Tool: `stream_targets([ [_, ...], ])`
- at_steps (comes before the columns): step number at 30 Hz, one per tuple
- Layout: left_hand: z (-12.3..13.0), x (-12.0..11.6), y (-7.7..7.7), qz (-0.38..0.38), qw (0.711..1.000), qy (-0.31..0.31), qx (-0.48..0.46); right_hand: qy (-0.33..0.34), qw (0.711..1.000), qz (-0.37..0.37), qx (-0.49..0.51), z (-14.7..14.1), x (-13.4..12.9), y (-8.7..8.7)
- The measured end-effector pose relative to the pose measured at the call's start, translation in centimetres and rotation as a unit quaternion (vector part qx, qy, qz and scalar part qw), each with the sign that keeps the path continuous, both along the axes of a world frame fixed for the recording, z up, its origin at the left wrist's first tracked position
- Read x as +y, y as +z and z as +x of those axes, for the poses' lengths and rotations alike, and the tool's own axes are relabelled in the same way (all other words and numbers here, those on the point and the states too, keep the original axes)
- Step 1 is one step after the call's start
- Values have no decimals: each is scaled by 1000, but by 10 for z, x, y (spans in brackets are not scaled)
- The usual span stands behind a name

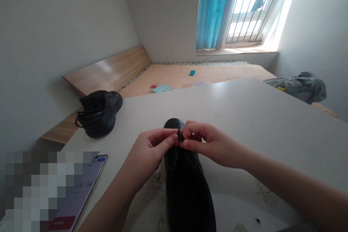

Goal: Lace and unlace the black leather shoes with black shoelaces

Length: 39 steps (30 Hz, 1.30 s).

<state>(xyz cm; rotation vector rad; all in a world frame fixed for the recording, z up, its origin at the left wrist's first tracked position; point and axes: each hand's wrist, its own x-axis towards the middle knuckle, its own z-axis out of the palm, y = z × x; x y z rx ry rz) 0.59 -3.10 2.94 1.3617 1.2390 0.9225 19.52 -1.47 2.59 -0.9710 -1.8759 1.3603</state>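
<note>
A black shoe [187, 192] stands on the white table in front of me, its toe pointing away and its opening towards me. Over its front part, my left hand [156, 143] and my right hand [202, 139] meet with fingertips almost touching. Between them is a small dark bunch of shoelace [180, 137], pinched from both sides. The fingers partly cover the lace, so its exact shape is hard to make out. Further left, a second black shoe [99, 112] with a loose looped lace rests near the table's edge.
A phone [89, 185] showing a timer lies at the left on the white table [231, 116]. Dirt smudges and a small dark scrap [257, 220] are near the front. Beyond are a wooden bed board [228, 71], a light-green item [162, 88] and a grey-green cloth bundle [304, 87].
</note>
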Motion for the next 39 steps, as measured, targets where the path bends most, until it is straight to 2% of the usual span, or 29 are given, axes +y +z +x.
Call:
stream_targets([
  [7, 4, -9, -4, 92, 990, 6, 103, -100, 988, 102, -64, -8, -9, -3],
  [10, 6, -11, -3, 124, 984, 2, 129, -109, 974, 179, -83, -7, -10, -5],
  [14, 7, -9, -5, 146, 979, 21, 141, -108, 942, 302, -101, -6, -13, -8],
  [16, 6, -7, -5, 130, 982, 11, 137, -128, 938, 303, -107, -5, -13, -9],
  [18, 4, -6, -5, 106, 987, -6, 124, -153, 947, 268, -95, -4, -12, -9],
  [22, 3, -6, -3, 79, 993, -35, 76, -109, 975, 193, -20, -5, -10, -11],
  [24, 3, -6, -4, 74, 995, -36, 61, -98, 979, 176, 5, -6, -9, -12],
  [27, 3, -6, -6, 63, 995, -24, 69, -110, 978, 178, -9, -6, -8, -11],
  [30, 3, -5, -7, 63, 995, -22, 81, -105, 963, 244, -49, -2, -6, -9],
  [35, 5, -4, -6, 72, 994, -44, 73, -35, 920, 376, -106, 8, 2, -4],
  [37, 5, -3, -6, 67, 993, -45, 81, -13, 911, 395, -116, 11, 5, -3],
  [39, 6, -3, -6, 65, 992, -44, 95, -1, 916, 386, -113, 12, 7, -3],
])
